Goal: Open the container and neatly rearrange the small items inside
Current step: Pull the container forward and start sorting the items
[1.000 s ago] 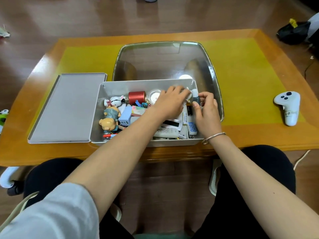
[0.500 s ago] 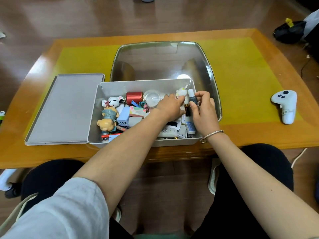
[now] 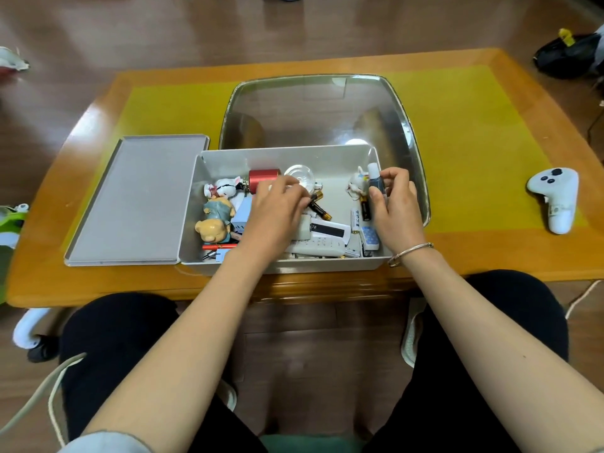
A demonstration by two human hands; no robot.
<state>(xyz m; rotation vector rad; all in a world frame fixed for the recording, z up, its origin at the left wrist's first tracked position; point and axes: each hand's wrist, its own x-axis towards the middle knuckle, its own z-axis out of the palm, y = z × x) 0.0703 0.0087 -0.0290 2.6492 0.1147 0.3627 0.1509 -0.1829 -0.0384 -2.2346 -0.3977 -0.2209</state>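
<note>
An open grey container (image 3: 209, 165) stands at the table's near edge, its grey lid (image 3: 137, 197) lying flat to its left. Inside are pig figurines (image 3: 215, 220), a white cat figurine (image 3: 225, 186), a red cylinder (image 3: 263, 178), a clear round piece (image 3: 299, 174), batteries (image 3: 318, 207), a white remote (image 3: 322, 245) and more small items. My right hand (image 3: 394, 204) pinches a small blue tube with a white cap (image 3: 374, 178) upright by the right wall, beside a little white figurine (image 3: 356, 188). My left hand (image 3: 277, 207) reaches into the middle, fingers curled over the items near a battery.
A shiny metal tray (image 3: 405, 122) lies behind the container on the yellow mat (image 3: 474, 142). A white game controller (image 3: 555, 197) rests on the table at the right. A dark bag (image 3: 568, 53) sits on the floor at the far right.
My left hand has drawn back leftward from the tube toward the container's middle. The little white figurine now stands uncovered by the right wall. My right hand keeps hold of the tube.
</note>
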